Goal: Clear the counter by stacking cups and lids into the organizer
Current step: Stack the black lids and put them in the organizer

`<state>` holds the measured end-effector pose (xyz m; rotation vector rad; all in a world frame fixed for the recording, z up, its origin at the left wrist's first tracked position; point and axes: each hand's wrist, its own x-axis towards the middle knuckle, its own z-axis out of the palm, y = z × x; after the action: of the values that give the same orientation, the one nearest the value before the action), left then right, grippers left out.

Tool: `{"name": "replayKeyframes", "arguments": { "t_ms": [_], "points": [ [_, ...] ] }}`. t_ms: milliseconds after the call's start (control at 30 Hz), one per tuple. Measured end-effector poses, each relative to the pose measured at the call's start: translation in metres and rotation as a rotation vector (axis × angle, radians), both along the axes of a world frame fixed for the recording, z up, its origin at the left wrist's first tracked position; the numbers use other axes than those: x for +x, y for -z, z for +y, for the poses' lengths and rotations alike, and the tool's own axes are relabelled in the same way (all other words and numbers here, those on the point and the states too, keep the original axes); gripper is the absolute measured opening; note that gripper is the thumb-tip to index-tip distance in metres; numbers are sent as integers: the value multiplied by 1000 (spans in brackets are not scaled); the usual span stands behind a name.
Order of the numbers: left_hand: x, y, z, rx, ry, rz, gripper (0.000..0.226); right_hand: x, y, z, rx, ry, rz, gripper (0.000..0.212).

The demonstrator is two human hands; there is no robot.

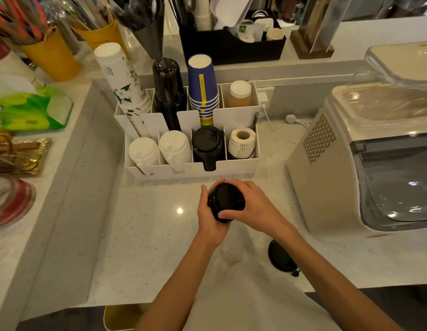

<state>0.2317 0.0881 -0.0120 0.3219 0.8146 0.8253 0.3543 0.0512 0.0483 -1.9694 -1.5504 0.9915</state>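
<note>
Black lid stack (pixel 225 202) gripped by left hand (pixel 211 217) and right hand (pixel 252 206), top facing organizer (pixel 193 167)

black lids (pixel 225 201): stacked, held above counter | white organizer (pixel 195 169): cups, lids upright in compartments

We note glossy black plastic lids (pixel 225 202) between our hands; speckled, polished stone-like counter (pixel 148 235); matt white plastic organizer (pixel 193 169) at twelve o'clock holding paper cups (pixel 203 87); glossy cream plastic machine (pixel 327 187) at three o'clock.

Café counter — cup organizer (pixel 236 167), straw tubs (pixel 52 56).
</note>
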Motion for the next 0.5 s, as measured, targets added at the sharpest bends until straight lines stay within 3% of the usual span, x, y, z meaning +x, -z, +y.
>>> {"name": "replayKeyframes", "arguments": {
  "t_ms": [300,500],
  "points": [
    [-4,-1,0,-23,-58,12,52,-8,-7,6,-32,-111,-75,87],
    [1,-5,-1,81,-53,58,48,-15,-1,3,0,38,-108,84]
  ]
}}
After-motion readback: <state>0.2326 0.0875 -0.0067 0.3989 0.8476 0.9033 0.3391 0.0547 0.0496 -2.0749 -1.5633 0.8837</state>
